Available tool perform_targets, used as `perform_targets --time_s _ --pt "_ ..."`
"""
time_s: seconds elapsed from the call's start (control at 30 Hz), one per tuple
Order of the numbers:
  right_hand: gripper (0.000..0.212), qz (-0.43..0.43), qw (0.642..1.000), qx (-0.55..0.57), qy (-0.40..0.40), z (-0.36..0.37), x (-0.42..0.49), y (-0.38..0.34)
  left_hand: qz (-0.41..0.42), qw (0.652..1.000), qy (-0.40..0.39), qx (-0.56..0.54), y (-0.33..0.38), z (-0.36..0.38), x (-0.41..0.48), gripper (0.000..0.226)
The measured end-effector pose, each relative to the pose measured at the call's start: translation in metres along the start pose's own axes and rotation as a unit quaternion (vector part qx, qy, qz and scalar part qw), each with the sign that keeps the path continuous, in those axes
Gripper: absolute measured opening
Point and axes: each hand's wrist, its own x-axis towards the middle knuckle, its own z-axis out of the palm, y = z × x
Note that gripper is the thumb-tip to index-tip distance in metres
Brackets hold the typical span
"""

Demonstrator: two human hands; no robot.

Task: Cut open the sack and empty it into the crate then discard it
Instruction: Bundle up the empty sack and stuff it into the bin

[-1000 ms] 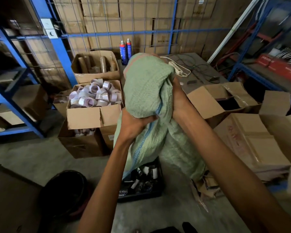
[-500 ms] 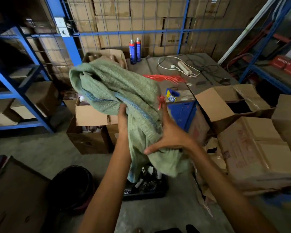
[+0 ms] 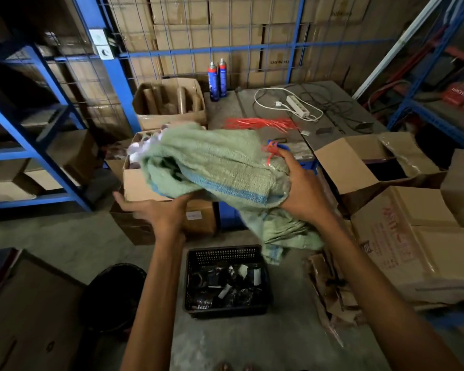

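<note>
The empty green woven sack [image 3: 214, 167] with a blue stripe is bunched up and held crosswise at chest height, its loose end hanging down at the right. My right hand [image 3: 304, 190] grips the sack's right end, beside a red tie. My left hand [image 3: 156, 210] is below the sack's left part, fingers stretched out and touching its underside. The black plastic crate [image 3: 223, 254] stands on the floor below my hands, with dark rolls bearing white labels inside.
A round black bin [image 3: 113, 295] stands on the floor left of the crate. Open cardboard boxes [image 3: 359, 167] crowd the right side and sit behind the sack. The grey table [image 3: 255, 116] carries red ties, a power strip and two spray cans. Blue racks flank both sides.
The sack came down from upright over the crate and now lies crosswise between my hands. My left hand let go of its grip and moved under the sack; my right hand now grips the right end.
</note>
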Motion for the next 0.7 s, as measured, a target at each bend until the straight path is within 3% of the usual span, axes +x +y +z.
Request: perform_targets --time_s 0.03,0.1,0.2,0.27,0.3,0.37,0.43,0.57,0.7 --pt "0.104 -0.004 0.998 -0.070 -0.006 -0.009 0.002 -0.001 0.114 0.990 0.026 0.081 -0.006 -0.007 0.004 0.136" --pt "0.098 -0.047 0.986 -0.157 -0.014 -0.021 0.005 -0.005 0.280 0.912 -0.016 0.298 -0.011 -0.018 0.011 0.161" --pt "0.094 -0.126 0.971 -0.199 -0.025 -0.028 0.007 -0.011 0.378 0.764 -0.182 0.490 -0.014 -0.022 0.024 0.159" --pt "0.095 -0.155 0.979 -0.131 -0.036 -0.032 0.007 -0.014 0.388 0.729 -0.307 0.472 -0.013 -0.020 0.025 0.150" --pt "0.090 -0.168 0.984 -0.051 -0.038 -0.034 0.008 -0.017 0.374 0.742 -0.353 0.430 -0.015 -0.020 0.026 0.144" --pt "0.079 -0.180 0.974 0.133 -0.033 -0.027 0.011 -0.021 0.305 0.802 -0.418 0.300 -0.025 -0.023 0.022 0.129" --pt "0.068 -0.159 0.953 0.257 -0.009 -0.008 0.013 -0.030 0.209 0.858 -0.434 0.181 -0.038 -0.029 0.008 0.119" --pt "0.058 -0.052 0.908 0.417 -0.001 0.056 0.010 -0.061 0.072 0.945 -0.320 0.003 -0.064 -0.044 -0.034 0.095" --pt "0.047 -0.005 0.923 0.376 -0.078 0.124 -0.008 -0.094 -0.071 0.983 -0.148 -0.077 -0.087 -0.089 -0.056 0.085"
